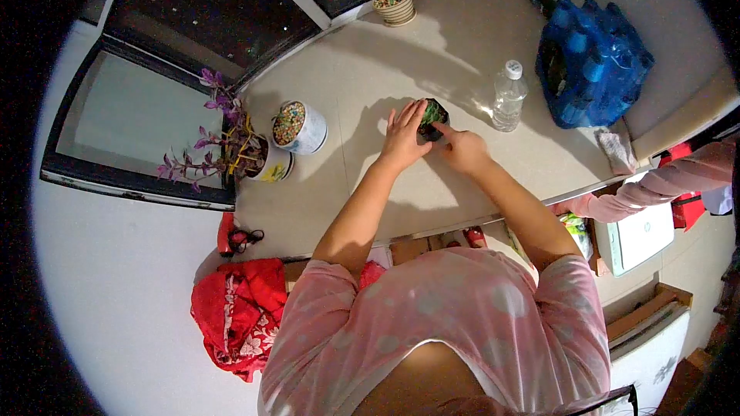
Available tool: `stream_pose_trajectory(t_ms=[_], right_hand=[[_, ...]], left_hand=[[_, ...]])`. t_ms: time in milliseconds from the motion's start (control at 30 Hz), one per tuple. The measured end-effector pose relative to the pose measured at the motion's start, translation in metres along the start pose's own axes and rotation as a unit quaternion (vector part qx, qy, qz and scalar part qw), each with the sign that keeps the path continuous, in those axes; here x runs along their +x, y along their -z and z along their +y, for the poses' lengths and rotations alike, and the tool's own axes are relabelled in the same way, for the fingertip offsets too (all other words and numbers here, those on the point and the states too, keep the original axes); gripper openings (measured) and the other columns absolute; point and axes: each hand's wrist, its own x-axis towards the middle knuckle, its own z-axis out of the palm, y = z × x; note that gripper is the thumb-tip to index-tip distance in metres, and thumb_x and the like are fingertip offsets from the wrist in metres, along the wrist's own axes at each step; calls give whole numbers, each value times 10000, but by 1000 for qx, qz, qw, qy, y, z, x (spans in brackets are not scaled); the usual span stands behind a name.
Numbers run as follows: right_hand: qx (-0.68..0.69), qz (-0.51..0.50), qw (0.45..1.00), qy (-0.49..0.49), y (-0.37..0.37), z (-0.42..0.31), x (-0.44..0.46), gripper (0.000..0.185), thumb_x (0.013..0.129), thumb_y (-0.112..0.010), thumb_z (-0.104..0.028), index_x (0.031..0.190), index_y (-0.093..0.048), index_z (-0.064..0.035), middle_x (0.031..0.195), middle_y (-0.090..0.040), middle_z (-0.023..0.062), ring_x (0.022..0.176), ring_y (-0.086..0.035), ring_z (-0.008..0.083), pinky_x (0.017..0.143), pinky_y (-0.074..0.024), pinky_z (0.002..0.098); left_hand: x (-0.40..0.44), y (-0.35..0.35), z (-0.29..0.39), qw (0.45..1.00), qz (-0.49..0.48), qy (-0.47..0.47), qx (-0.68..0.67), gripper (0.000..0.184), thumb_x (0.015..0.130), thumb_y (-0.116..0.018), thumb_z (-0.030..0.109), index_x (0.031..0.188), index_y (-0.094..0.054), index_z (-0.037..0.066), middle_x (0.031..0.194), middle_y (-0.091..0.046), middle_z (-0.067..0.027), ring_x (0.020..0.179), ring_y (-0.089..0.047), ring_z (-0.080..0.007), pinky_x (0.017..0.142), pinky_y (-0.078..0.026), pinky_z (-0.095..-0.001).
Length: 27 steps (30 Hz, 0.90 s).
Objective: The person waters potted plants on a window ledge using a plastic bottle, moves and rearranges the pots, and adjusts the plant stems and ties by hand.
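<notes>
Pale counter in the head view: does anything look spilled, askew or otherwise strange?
No spill is visible. The purple-leaved plant looks askew: it sprawls sideways beyond its white pot. The small green plant between the left hand and right hand is partly hidden.

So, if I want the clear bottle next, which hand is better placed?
Right, I'd say: the right hand is nearer the clear bottle, with nothing standing between, while the left hand is across the black pot.
</notes>
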Motion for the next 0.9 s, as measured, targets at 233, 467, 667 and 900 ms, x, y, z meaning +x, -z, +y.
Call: stream_pose_trajectory(t_ms=[233, 467, 667, 900], right_hand=[[220, 195, 949, -112, 50, 51, -42, 411, 769, -639, -120, 1163, -521, -114, 895, -631, 152, 738, -609, 284, 669, -480, 383], [104, 374, 921, -46, 67, 87, -9, 738, 658, -792, -226, 1238, -400, 8, 1229, -471, 199, 1072, -502, 314, 891, -411, 381], [173, 270, 942, -102, 55, 96, 7, 825, 655, -799, -266, 1302, -350, -22, 1213, -504, 199, 1110, -505, 328, 921, -406, 371], [85, 184, 979, -25, 94, 78, 8, 799, 686, -756, -370, 1327, -365, -95, 1200, -527, 201, 1043, -547, 380, 860, -456, 394]], left_hand=[[-7, 4, -4, 998, 47, -1, -31, 940, 656, -762, 226, 1415, -213, 147, 1429, -303, -68, 1340, -240, -251, 1089, -149, -499], [-19, 5, -4, 996, 64, 51, -42, 1002, 630, -789, 217, 1424, -180, 159, 1436, -282, -116, 1335, -240, -303, 1084, -165, -483], [-31, -21, -15, 960, 97, 123, -233, 1046, 616, -800, 205, 1427, -143, 134, 1420, -274, -176, 1313, -257, -339, 1058, -270, -427], [-22, -16, -4, 962, 105, 121, -223, 1018, 619, -797, 186, 1421, -172, 159, 1426, -240, -190, 1307, -263, -346, 1049, -297, -417]])
